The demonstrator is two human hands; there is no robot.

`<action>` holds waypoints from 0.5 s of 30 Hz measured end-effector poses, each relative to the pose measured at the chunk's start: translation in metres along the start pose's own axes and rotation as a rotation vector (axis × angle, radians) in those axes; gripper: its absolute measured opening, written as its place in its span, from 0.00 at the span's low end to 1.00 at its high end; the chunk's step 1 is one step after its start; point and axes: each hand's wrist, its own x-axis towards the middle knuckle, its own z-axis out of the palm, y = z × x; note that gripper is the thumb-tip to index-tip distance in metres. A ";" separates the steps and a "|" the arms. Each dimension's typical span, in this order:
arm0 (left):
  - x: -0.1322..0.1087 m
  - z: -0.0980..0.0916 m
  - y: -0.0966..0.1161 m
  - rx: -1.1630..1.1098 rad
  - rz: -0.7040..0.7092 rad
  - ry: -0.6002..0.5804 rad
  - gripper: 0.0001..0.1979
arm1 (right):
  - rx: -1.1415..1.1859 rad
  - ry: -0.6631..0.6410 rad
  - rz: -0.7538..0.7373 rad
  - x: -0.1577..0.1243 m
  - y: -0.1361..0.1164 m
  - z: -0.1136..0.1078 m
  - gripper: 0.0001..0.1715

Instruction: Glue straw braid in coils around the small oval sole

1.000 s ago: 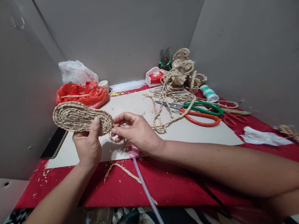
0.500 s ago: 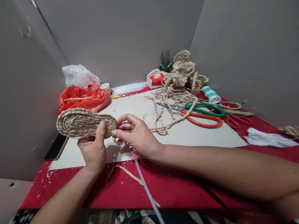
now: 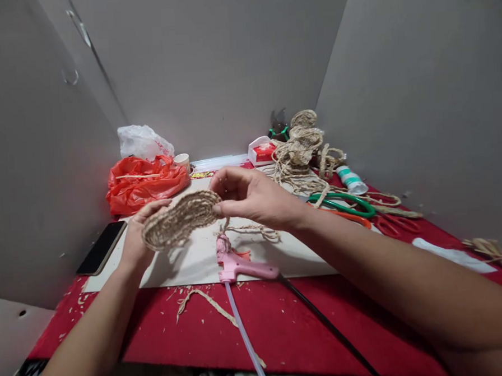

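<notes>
A coiled straw-braid shoe sole (image 3: 179,218) is held tilted above the white board (image 3: 163,274). My left hand (image 3: 136,239) grips its wide left end from behind, most of the fingers hidden. At the narrow right end, my right hand (image 3: 251,196) pinches the rim between thumb and fingers. A loose length of straw braid (image 3: 253,230) trails from below that end over the board. Beneath the hands lies a pink hot glue gun (image 3: 242,267), a clear glue stick (image 3: 246,334) sticking out toward me.
Scissors with green and orange handles (image 3: 344,204) lie right of a heap of straw braid (image 3: 297,152). A red plastic bag (image 3: 145,185) and a phone (image 3: 103,249) are at left. The gun's black cord (image 3: 325,319) crosses the red cloth (image 3: 191,340).
The sole has moved right and tipped, its narrow end raised. My right hand has risen, uncovering the pink glue gun. My left hand has shifted its hold to behind the wide end.
</notes>
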 end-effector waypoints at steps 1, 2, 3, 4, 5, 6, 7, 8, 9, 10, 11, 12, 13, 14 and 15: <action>0.004 -0.004 0.004 -0.046 -0.053 -0.011 0.14 | -0.028 -0.048 0.026 -0.001 -0.001 -0.001 0.12; 0.006 -0.008 0.007 -0.081 -0.091 -0.041 0.13 | -0.056 -0.088 0.044 -0.001 -0.001 -0.001 0.11; 0.007 -0.010 0.010 -0.096 -0.123 -0.089 0.13 | -0.084 -0.117 0.058 -0.002 0.000 -0.001 0.11; 0.006 -0.011 0.013 -0.101 -0.134 -0.128 0.14 | -0.112 -0.137 0.069 -0.002 0.001 0.000 0.11; 0.004 -0.010 0.015 -0.087 -0.137 -0.175 0.15 | -0.141 -0.153 0.081 -0.003 0.002 0.001 0.11; 0.000 -0.009 0.015 -0.057 -0.134 -0.215 0.16 | -0.171 -0.163 0.093 -0.003 0.004 0.003 0.10; -0.004 -0.007 0.015 -0.016 -0.125 -0.242 0.15 | -0.203 -0.166 0.100 -0.003 0.005 0.004 0.10; -0.008 -0.004 0.013 0.026 -0.111 -0.253 0.14 | -0.235 -0.165 0.102 -0.004 0.006 0.006 0.09; -0.012 -0.001 0.012 0.059 -0.101 -0.251 0.12 | -0.269 -0.162 0.097 -0.004 0.007 0.008 0.09; -0.015 0.002 0.010 0.078 -0.095 -0.241 0.11 | -0.306 -0.158 0.083 -0.004 0.008 0.009 0.09; -0.018 0.005 0.009 0.086 -0.093 -0.228 0.09 | -0.348 -0.153 0.062 -0.005 0.008 0.010 0.09; -0.020 0.007 0.008 0.089 -0.090 -0.215 0.09 | -0.392 -0.146 0.038 -0.005 0.009 0.011 0.08; -0.021 0.008 0.007 0.093 -0.081 -0.206 0.08 | -0.434 -0.140 0.012 -0.005 0.010 0.012 0.09; -0.022 0.009 0.007 0.102 -0.065 -0.198 0.08 | -0.472 -0.134 -0.014 -0.006 0.010 0.012 0.09; -0.023 0.010 0.007 0.117 -0.041 -0.193 0.07 | -0.502 -0.126 -0.038 -0.006 0.011 0.013 0.09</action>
